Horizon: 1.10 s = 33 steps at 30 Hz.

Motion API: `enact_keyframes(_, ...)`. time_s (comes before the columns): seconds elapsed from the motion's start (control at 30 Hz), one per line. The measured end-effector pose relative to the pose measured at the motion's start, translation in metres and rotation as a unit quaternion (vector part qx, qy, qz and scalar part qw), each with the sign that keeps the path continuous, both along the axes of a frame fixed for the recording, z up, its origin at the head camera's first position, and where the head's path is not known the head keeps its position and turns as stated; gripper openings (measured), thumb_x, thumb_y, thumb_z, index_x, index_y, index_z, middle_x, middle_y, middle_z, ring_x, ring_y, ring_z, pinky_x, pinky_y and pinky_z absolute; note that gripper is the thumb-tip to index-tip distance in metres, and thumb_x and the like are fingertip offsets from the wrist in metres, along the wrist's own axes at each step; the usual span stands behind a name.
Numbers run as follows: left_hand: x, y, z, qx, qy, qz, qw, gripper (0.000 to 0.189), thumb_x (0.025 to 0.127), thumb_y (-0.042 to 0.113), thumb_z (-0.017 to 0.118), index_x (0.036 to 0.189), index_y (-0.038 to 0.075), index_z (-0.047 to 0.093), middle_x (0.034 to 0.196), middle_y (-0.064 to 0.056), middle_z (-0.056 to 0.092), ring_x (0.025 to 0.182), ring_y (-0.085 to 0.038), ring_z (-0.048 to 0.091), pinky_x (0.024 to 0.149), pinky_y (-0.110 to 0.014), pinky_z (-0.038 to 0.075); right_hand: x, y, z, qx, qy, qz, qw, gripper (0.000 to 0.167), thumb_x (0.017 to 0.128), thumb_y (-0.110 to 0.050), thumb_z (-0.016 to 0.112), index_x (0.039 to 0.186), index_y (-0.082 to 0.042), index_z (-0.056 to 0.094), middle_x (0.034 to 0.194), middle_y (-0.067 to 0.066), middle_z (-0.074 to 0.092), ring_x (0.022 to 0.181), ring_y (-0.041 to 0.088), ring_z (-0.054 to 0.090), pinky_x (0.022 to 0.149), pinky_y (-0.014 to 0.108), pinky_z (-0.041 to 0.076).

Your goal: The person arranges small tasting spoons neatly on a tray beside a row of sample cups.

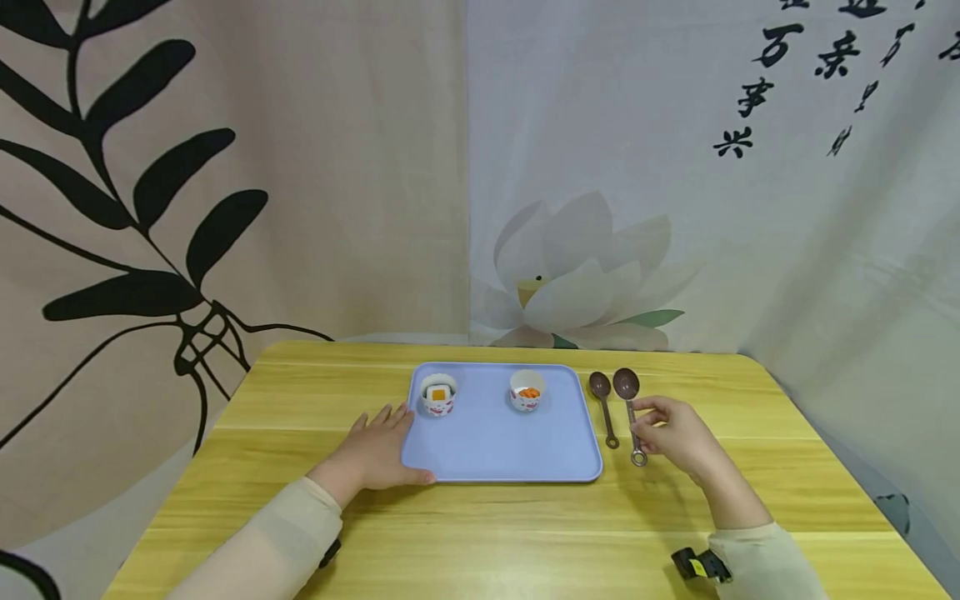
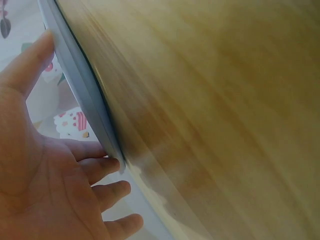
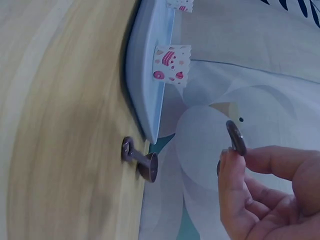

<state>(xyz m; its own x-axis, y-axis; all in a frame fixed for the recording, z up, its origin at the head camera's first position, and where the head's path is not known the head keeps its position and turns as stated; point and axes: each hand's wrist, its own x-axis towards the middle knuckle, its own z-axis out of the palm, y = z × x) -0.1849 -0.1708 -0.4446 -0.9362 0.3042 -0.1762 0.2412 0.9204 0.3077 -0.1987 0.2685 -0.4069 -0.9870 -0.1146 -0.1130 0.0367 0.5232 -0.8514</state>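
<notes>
My right hand (image 1: 678, 433) pinches the handle of a brown measuring spoon (image 1: 626, 385) to the right of the tray; in the right wrist view the handle's ringed end (image 3: 236, 137) shows between thumb and fingers. A second, smaller brown measuring spoon (image 1: 600, 385) lies on the table between it and the tray. My left hand (image 1: 382, 454) rests at the left edge of the blue tray (image 1: 480, 454), its fingers spread and straight. On the tray stand two patterned paper cups: the left cup (image 1: 437, 408) has a white and orange piece, the right cup (image 1: 525, 402) orange bits.
The wooden table (image 1: 495, 542) reaches back to a hanging cloth (image 1: 375, 167) printed with leaves, a lotus and characters. A black device (image 1: 701, 565) is strapped at my right wrist.
</notes>
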Motion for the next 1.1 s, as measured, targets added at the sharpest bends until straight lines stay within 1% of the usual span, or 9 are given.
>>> enact_keyframes(0.17, 0.0, 0.0, -0.001, 0.003, 0.002, 0.0, 1.0, 0.116, 0.077, 0.071, 0.071, 0.152, -0.008, 0.032, 0.16, -0.023, 0.027, 0.148, -0.047, 0.02, 0.116, -0.067, 0.012, 0.002, -0.008, 0.006, -0.009, 0.013, -0.002, 0.9999, 0.042, 0.094, 0.003, 0.064, 0.133, 0.014, 0.051, 0.094, 0.016, 0.065, 0.071, 0.017, 0.063, 0.066, 0.028, 0.06)
enact_keyframes(0.4, 0.001, 0.001, -0.001, 0.004, 0.0, 0.003, 1.0, 0.116, 0.076, 0.07, 0.072, 0.153, -0.007, 0.032, 0.161, -0.022, 0.026, 0.148, -0.046, 0.019, 0.117, -0.066, 0.011, 0.002, -0.021, 0.008, -0.023, 0.027, -0.008, 0.9993, 0.043, 0.094, 0.001, 0.066, 0.133, 0.013, 0.053, 0.095, 0.017, 0.067, 0.072, 0.017, 0.065, 0.066, 0.03, 0.06)
enact_keyframes(0.57, 0.001, 0.0, 0.0, 0.008, -0.002, 0.004, 1.0, 0.116, 0.076, 0.07, 0.072, 0.152, -0.008, 0.032, 0.16, -0.024, 0.027, 0.148, -0.047, 0.02, 0.116, -0.067, 0.011, 0.002, -0.033, 0.012, -0.033, 0.043, -0.007, 0.9985, 0.041, 0.093, 0.003, 0.065, 0.131, 0.014, 0.054, 0.095, 0.019, 0.067, 0.071, 0.017, 0.067, 0.065, 0.03, 0.06)
enact_keyframes(0.67, 0.001, 0.0, -0.001, 0.005, -0.002, 0.003, 1.0, 0.116, 0.077, 0.071, 0.071, 0.152, -0.008, 0.031, 0.16, -0.024, 0.026, 0.148, -0.047, 0.02, 0.116, -0.067, 0.011, 0.002, -0.04, 0.013, -0.037, 0.05, -0.005, 0.998, 0.04, 0.093, 0.003, 0.065, 0.13, 0.013, 0.056, 0.093, 0.017, 0.068, 0.068, 0.018, 0.066, 0.063, 0.029, 0.059)
enact_keyframes(0.97, -0.001, 0.0, -0.004, -0.002, -0.002, 0.001, 1.0, 0.117, 0.076, 0.072, 0.07, 0.153, -0.007, 0.03, 0.161, -0.023, 0.025, 0.148, -0.046, 0.019, 0.117, -0.066, 0.011, -0.001, -0.058, 0.013, -0.04, 0.054, -0.005, 0.9977, 0.039, 0.092, 0.0, 0.067, 0.129, 0.009, 0.059, 0.092, 0.014, 0.067, 0.063, 0.015, 0.063, 0.056, 0.029, 0.053)
enact_keyframes(1.1, -0.002, 0.0, -0.005, -0.001, -0.002, 0.002, 1.0, 0.117, 0.076, 0.072, 0.07, 0.153, -0.007, 0.03, 0.161, -0.023, 0.026, 0.148, -0.046, 0.019, 0.117, -0.066, 0.011, -0.002, -0.066, 0.013, -0.044, 0.057, -0.003, 0.9974, 0.037, 0.092, 0.0, 0.068, 0.128, 0.007, 0.061, 0.092, 0.013, 0.066, 0.064, 0.015, 0.065, 0.058, 0.028, 0.056)
